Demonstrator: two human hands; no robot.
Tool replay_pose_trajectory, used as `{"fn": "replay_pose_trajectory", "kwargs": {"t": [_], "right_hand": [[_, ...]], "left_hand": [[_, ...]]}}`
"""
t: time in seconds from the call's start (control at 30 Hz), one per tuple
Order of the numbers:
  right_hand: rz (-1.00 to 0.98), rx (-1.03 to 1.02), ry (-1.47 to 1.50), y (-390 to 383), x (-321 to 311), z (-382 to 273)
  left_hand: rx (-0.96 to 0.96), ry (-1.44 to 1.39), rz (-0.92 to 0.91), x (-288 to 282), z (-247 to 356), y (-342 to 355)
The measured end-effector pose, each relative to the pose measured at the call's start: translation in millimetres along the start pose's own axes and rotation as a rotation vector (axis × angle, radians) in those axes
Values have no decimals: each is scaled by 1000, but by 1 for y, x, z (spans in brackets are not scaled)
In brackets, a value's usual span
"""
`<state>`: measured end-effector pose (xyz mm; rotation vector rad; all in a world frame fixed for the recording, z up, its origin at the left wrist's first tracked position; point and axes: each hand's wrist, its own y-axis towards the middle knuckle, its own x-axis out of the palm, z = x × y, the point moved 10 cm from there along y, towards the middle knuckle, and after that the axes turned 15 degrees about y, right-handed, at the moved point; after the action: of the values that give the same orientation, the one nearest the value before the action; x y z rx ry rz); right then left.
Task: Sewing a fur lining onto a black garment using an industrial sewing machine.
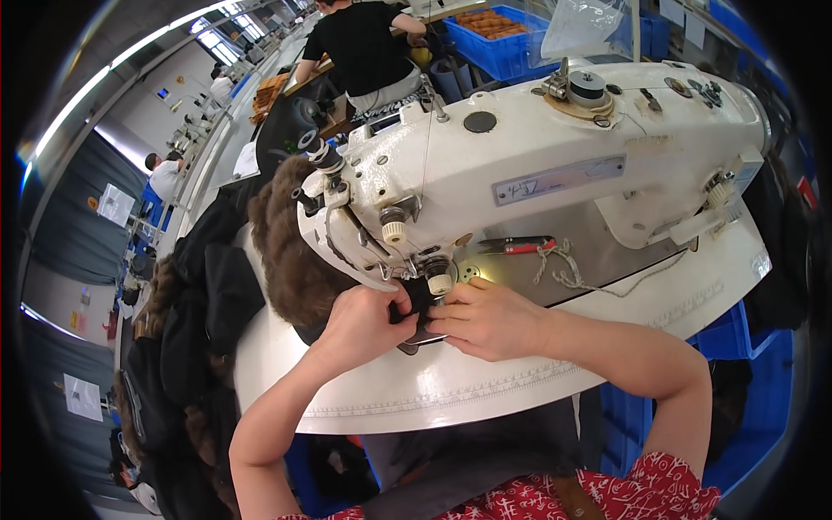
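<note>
The fingers of the left hand, at the centre of the frame, are drawn together in a narrow pinch on a piece of black fabric, thumb and forefinger at its edge. The fingers of the right hand, just to the right of the centre, are bent and close together, tips pointing left toward that same fabric; whether they grip anything cannot be told. The black fabric lies between the two hands, under the needle end of a white sewing machine, and the part beneath the head is hidden.

Just above the hands sits a cream knob, with a small lit patch beside it. Brown fur bulges out to the left of the machine head. On the machine's metal plate, right of the centre, lie snips with red handles and, near them, a loose pale cord. The white surface curves below, ruler marks along its front. Dark garments with brown fur heap up at the left. At the top of the frame, a person in a black top sits near a blue crate of orange-brown pieces.
</note>
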<state>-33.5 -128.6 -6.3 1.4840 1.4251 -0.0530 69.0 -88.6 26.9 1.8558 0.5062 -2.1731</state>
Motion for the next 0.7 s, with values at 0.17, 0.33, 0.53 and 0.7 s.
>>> {"fn": "replay_pose_trajectory", "kwargs": {"t": [0.17,0.33,0.53,0.7], "right_hand": [[-35,32,-1,1,3,1],[-87,77,11,3,5,3],[-124,55,1,6,7,0],[-101,38,4,13,12,-3]], "left_hand": [[-59,-28,64,0,-5,-3],[-3,23,310,-8,3,-15],[22,76,343,-3,4,-16],[235,318,400,-2,32,-20]]}}
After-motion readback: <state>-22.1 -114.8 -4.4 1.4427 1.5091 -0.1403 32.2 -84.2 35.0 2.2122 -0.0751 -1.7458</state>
